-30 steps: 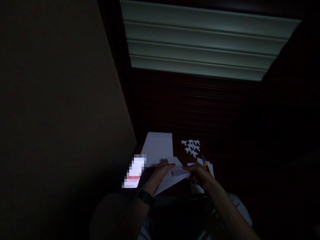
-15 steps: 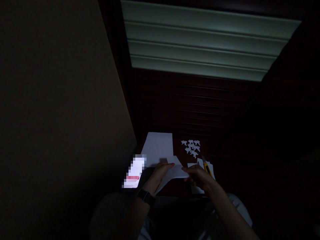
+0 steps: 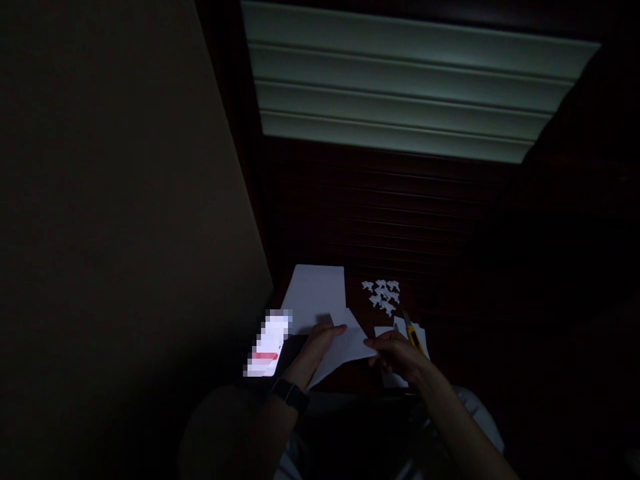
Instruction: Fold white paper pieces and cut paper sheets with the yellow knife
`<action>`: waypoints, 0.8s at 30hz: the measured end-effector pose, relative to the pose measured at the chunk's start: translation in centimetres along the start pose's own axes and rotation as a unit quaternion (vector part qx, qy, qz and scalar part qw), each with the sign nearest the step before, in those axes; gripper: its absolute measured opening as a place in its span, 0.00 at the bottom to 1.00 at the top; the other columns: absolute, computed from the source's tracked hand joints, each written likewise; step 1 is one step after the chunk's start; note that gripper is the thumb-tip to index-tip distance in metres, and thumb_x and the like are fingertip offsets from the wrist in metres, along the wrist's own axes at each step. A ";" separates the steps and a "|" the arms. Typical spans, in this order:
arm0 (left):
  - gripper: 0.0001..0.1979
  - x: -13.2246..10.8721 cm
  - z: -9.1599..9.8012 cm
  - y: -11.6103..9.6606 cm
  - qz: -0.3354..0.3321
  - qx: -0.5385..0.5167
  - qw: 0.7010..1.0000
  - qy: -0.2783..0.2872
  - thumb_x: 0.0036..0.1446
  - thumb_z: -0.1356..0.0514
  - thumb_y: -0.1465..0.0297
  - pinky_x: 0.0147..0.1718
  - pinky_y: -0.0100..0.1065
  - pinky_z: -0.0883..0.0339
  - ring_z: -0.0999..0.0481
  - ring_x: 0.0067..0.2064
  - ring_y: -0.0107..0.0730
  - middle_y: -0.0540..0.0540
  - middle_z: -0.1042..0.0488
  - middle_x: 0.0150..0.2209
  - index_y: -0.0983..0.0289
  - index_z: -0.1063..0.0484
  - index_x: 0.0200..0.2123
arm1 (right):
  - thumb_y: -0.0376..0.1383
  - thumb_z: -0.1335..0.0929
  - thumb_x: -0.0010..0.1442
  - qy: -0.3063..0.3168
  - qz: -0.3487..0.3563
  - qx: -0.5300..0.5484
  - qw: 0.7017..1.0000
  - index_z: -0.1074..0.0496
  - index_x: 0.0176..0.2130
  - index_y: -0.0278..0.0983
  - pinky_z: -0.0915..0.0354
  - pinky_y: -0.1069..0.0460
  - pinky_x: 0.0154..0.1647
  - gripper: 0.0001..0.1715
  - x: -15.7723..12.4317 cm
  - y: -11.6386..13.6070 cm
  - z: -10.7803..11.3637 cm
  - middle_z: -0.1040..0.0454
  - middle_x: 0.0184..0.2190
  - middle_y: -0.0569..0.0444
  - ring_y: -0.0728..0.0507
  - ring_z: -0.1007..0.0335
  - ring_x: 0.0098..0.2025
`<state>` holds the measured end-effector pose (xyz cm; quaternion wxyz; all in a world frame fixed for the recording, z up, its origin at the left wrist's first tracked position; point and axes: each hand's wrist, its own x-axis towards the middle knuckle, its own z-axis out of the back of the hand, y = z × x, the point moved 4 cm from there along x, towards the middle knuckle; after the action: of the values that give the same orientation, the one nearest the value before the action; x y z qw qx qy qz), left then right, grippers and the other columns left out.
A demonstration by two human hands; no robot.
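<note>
Between my hands is a sheet of white paper [image 3: 349, 340], partly folded or creased. My left hand [image 3: 320, 343], with a dark watch [image 3: 291, 395] on the wrist, grips its left side, the thumb lying on top. At the paper's right corner, my right hand [image 3: 395, 352] pinches the edge between thumb and fingers. Beyond it lies a larger white sheet [image 3: 316, 290]. Several small white paper cutouts [image 3: 384, 293] sit in a loose cluster at the far right of the small table.
A yellow utility knife [image 3: 414, 337] rests on white paper pieces [image 3: 395, 380] beside my right hand. Left of my left hand is a lit phone [image 3: 270, 343], its screen blurred out. A wall [image 3: 150, 167] rises on the left; a dark slatted panel [image 3: 370, 213] stands behind.
The right part of the paper, raised and bent over before, now lies flatter and more spread out. My right hand has shifted slightly while still pinching the corner.
</note>
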<state>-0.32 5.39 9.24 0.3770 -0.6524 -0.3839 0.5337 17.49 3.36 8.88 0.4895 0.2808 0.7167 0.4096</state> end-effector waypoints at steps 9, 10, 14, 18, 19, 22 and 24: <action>0.16 0.1 0.4 0.0 -0.007 0.006 1.000 0.006 0.42 0.37 0.62 0.28 0.32 0.37 0.26 0.27 0.36 0.58 0.23 0.28 0.68 0.27 0.30 | 0.45 0.30 0.46 0.008 0.013 -0.013 1.000 0.30 0.22 0.29 0.55 0.59 0.11 0.19 0.1 -0.1 -0.1 0.26 0.20 0.49 0.55 0.46 0.15; 0.15 0.1 0.5 0.0 -0.006 0.008 1.000 0.001 0.42 0.37 0.62 0.27 0.33 0.37 0.26 0.27 0.36 0.58 0.24 0.28 0.68 0.27 0.30 | 0.45 0.30 0.46 0.007 0.014 -0.017 1.000 0.30 0.22 0.29 0.55 0.59 0.11 0.19 0.1 -0.1 -0.1 0.26 0.19 0.49 0.55 0.46 0.15; 0.15 0.1 0.6 0.1 0.001 0.004 1.000 -0.010 0.41 0.36 0.62 0.27 0.33 0.37 0.27 0.25 0.36 0.57 0.24 0.27 0.68 0.28 0.30 | 0.47 0.30 0.46 0.013 0.024 -0.032 0.999 0.29 0.23 0.29 0.56 0.59 0.12 0.21 0.0 -0.2 0.0 0.28 0.19 0.50 0.56 0.46 0.15; 0.16 0.0 0.3 0.2 -0.010 -0.019 0.999 0.024 0.42 0.37 0.61 0.29 0.33 0.35 0.26 0.29 0.37 0.58 0.24 0.29 0.68 0.28 0.32 | 0.48 0.29 0.45 0.024 0.036 -0.054 0.998 0.28 0.23 0.30 0.54 0.59 0.13 0.22 -0.1 -0.4 0.1 0.27 0.20 0.51 0.56 0.46 0.16; 0.17 0.0 0.3 0.2 -0.015 -0.028 0.999 0.036 0.42 0.37 0.61 0.30 0.33 0.35 0.26 0.29 0.37 0.58 0.24 0.30 0.68 0.28 0.32 | 0.48 0.29 0.45 0.024 0.038 -0.064 0.997 0.28 0.23 0.30 0.53 0.59 0.14 0.21 0.0 -0.5 0.1 0.27 0.20 0.51 0.55 0.46 0.16; 0.18 0.0 0.2 0.3 -0.030 -0.071 0.994 0.075 0.43 0.37 0.61 0.31 0.34 0.35 0.26 0.29 0.37 0.59 0.24 0.32 0.68 0.29 0.35 | 0.47 0.29 0.44 0.028 0.046 -0.093 0.994 0.28 0.22 0.30 0.52 0.59 0.14 0.21 0.1 -0.6 0.3 0.27 0.20 0.51 0.55 0.46 0.16; 0.19 0.0 0.1 0.3 -0.041 -0.097 0.990 0.098 0.44 0.37 0.61 0.32 0.35 0.35 0.26 0.30 0.37 0.60 0.24 0.33 0.69 0.29 0.37 | 0.47 0.29 0.44 0.034 0.054 -0.104 0.993 0.27 0.22 0.30 0.51 0.59 0.15 0.20 0.1 -0.8 0.4 0.27 0.19 0.52 0.55 0.46 0.16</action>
<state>-0.38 5.22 8.93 0.3693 -0.7190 -0.4210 0.4116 17.80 3.14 8.11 0.4688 0.2521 0.6702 0.5172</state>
